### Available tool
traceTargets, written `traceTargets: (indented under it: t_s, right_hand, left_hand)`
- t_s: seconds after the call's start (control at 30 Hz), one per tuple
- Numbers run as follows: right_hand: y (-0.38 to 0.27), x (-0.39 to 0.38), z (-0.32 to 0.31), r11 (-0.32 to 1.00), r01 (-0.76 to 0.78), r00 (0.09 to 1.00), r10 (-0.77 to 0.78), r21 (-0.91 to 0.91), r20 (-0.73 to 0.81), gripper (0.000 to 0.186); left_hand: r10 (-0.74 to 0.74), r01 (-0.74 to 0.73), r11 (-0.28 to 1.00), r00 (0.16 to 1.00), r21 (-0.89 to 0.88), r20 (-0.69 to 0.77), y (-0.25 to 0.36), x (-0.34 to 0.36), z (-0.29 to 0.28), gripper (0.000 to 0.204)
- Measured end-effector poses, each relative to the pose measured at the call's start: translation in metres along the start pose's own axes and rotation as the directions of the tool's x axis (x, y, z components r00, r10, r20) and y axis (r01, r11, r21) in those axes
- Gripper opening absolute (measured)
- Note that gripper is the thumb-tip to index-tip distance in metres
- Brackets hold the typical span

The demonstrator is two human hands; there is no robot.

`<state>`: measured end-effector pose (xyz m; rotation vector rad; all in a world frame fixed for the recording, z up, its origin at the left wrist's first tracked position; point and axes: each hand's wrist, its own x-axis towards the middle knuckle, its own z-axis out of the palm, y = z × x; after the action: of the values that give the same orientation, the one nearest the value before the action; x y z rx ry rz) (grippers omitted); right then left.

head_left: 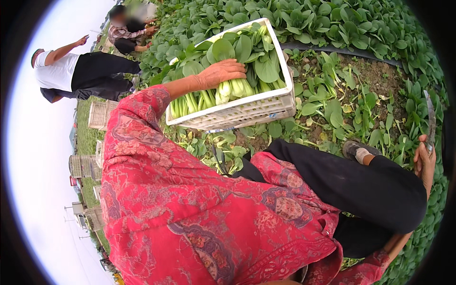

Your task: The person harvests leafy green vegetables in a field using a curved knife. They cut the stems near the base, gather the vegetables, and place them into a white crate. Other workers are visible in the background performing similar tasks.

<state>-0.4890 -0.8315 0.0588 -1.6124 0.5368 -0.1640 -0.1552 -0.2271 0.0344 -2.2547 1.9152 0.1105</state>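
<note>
In front of me stands a white plastic crate [259, 110], packed with bok choy [231, 91], pale stalks toward me and green leaves behind. My left hand [221, 74] reaches over the crate's near rim, its fingers curved down over the bok choy in the middle. Part of the grip is hidden by the leaves and the hand itself. Far to the right, beside my bent knee, my right hand [424, 160] is closed around a sickle [431, 116]. Its curved blade points up and away from me; the handle is mostly hidden in my fingers.
Cut leaves [335, 111] litter the soil [382, 102] right of the crate. Dense growing bok choy [332, 23] stretches beyond and along the right. At left are wicker baskets [98, 115], a standing person [78, 71] with an arm raised and a crouching person [124, 35].
</note>
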Motion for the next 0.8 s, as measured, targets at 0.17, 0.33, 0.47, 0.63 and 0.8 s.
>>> traceTargets:
  t_s: [0.17,0.33,0.47,0.63,0.8]
  right_hand:
    - [0.007,0.004,0.003,0.998,0.061,0.998,-0.061,-0.024,0.007,0.027]
    - [0.005,0.017,-0.005,0.982,0.090,0.994,-0.077,-0.167,0.084,0.024]
    - [0.015,0.025,-0.012,0.979,0.118,0.984,-0.092,-0.167,0.152,0.022]
    - [0.007,0.022,-0.003,0.973,0.139,0.982,-0.111,-0.187,0.152,0.023]
    - [0.015,0.022,-0.012,0.973,0.161,0.979,-0.136,-0.168,0.151,0.026]
  left_hand:
    - [-0.088,0.088,0.993,0.996,0.082,-0.007,0.004,-0.020,0.025,0.048]
    - [-0.088,0.079,0.984,0.995,0.158,0.054,0.021,-0.011,0.002,0.059]
    - [0.083,-0.100,0.984,0.990,0.150,0.114,0.041,-0.026,-0.021,0.061]
    - [-0.031,0.028,0.988,0.999,0.153,0.016,0.057,-0.028,-0.051,0.042]
    - [-0.165,0.174,0.965,0.984,0.195,-0.062,0.073,-0.006,-0.099,0.055]
